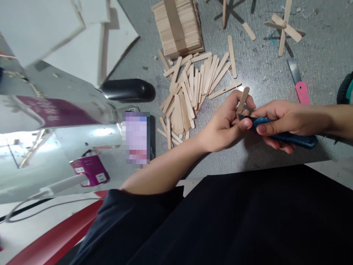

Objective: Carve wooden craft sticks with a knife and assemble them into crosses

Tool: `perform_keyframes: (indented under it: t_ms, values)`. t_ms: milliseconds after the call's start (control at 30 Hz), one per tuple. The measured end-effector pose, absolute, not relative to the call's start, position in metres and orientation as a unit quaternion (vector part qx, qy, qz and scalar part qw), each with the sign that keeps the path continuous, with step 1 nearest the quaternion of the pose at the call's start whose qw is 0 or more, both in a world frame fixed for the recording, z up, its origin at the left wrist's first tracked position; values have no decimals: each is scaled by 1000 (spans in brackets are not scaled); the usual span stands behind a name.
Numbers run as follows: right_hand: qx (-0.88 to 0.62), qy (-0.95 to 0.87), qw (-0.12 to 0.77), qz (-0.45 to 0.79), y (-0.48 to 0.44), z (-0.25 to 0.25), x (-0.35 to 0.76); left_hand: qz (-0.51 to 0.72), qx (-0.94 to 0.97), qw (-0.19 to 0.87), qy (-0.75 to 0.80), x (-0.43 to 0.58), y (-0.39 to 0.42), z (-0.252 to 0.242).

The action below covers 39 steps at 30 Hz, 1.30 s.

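Note:
My left hand (230, 119) is closed on a wooden craft stick (243, 98), whose rounded end sticks up between the fingers. A utility knife (292, 138) with a dark blue handle lies in my right hand (289, 119), fingers wrapped around it. Its dark blade meets the lower part of the stick, close to my left thumb. My palm and fingers hide the stick's bottom end. Left of my hands spreads a loose pile of craft sticks (190, 88). One separate craft stick (224, 90) with a dark mark lies just beyond my left fingers.
Behind the pile stands a stacked block of sticks (179, 29). Sticks joined crosswise (284, 27) sit at the far right, near a pink-handled blade (302, 92). A phone (136, 138), a black rounded object (128, 90) and a purple power adapter (92, 171) are leftward.

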State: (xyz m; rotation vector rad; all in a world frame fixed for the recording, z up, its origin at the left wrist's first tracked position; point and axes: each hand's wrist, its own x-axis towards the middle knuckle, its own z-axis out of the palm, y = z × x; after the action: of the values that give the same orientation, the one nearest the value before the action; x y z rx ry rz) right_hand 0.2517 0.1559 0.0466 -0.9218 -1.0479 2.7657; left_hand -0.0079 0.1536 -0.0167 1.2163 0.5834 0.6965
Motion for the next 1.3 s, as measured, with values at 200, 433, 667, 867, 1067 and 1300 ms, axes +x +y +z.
perform_keyframes:
  t_ms: [200,433,667,867,1067,1300]
  values:
    - [-298,-340,27,891,155,49,251,334,644,647,234,-9,152,-21]
    - [-290,-339,34,894,155,48,252,347,643,638,244,-8,153,-19]
    - [-293,-315,26,902,156,47,252,337,647,652,208,-8,154,-21]
    - [-297,-303,16,906,158,51,250,334,639,653,232,-8,148,-22]
    - [-317,-337,-1,887,158,52,254,295,577,725,233,-9,152,-20]
    - [-359,-443,-27,821,160,67,256,311,603,695,238,-7,157,-21]
